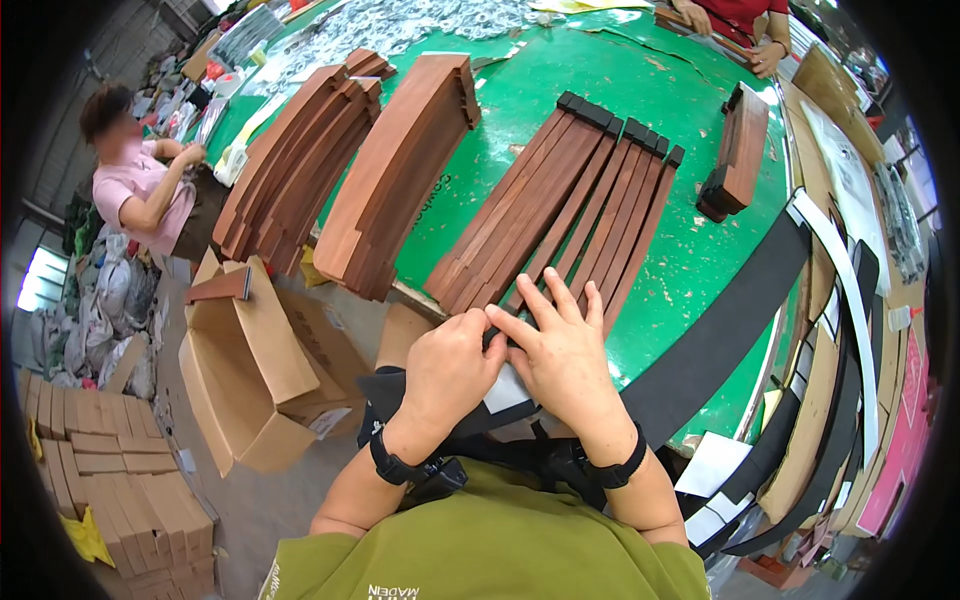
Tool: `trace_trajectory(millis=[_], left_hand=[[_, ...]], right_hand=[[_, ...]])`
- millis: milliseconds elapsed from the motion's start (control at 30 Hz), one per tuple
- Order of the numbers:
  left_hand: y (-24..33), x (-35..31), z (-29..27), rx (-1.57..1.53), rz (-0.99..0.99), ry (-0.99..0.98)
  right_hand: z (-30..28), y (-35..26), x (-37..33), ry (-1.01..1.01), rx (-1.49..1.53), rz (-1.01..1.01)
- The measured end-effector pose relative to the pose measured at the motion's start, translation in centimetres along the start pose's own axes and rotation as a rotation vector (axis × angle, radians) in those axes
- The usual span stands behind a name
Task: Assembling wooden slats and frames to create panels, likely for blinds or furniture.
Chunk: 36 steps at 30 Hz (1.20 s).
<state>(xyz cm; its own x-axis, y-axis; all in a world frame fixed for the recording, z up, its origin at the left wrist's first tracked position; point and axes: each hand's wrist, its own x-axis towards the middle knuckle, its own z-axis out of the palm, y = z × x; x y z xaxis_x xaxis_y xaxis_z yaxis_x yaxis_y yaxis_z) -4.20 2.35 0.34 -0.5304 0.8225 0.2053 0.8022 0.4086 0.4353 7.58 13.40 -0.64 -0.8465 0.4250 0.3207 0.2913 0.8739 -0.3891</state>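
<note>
Reddish-brown wooden slats (535, 205) lie side by side on the green table, their far ends covered by black end pieces (588, 110). At the near ends of the slats, my left hand (450, 365) has its fingers curled and pinched together. A small dark bit shows by its fingertips, too hidden to name. My right hand (565, 350) rests with fingers spread over the near ends of the slats, its thumb and index close to the left fingertips. Below both hands, a black sheet with a white patch (508, 392) is partly covered.
Stacked wooden slats (400, 170) stand to the left, and a smaller bundle (738, 150) to the right. A wide black strip (715, 330) crosses the table's right side. An open cardboard box (235, 370) is at lower left. One person stands left; another works at the far edge.
</note>
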Motion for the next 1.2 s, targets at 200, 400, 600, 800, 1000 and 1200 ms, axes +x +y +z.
trace_trajectory(millis=[200, 400, 600, 800, 1000, 1200], left_hand=[[-0.5, -1.5, -0.2, -0.098, -0.053, 0.03], [-1.0, -2.0, 0.4, -0.134, 0.052, 0.07], [-1.1, -1.8, 0.8, -0.163, 0.068, 0.089], [-2.3, -1.8, -0.3, -0.276, 0.077, -0.005], [-4.9, -1.8, -2.8, -0.482, -0.069, 0.067], [-5.5, -1.6, -3.8, -0.593, -0.181, 0.227]], right_hand=[[-0.1, 0.0, -0.1, -0.031, -0.031, 0.021], [-0.3, -0.1, 0.0, -0.054, -0.029, -0.002], [-0.4, -0.3, 0.0, -0.048, -0.032, -0.013], [0.1, -0.9, 0.5, 0.029, -0.093, -0.022], [-1.5, -1.5, -0.7, 0.072, -0.094, 0.007], [-1.6, -6.3, -2.8, -0.031, 0.319, -0.089]])
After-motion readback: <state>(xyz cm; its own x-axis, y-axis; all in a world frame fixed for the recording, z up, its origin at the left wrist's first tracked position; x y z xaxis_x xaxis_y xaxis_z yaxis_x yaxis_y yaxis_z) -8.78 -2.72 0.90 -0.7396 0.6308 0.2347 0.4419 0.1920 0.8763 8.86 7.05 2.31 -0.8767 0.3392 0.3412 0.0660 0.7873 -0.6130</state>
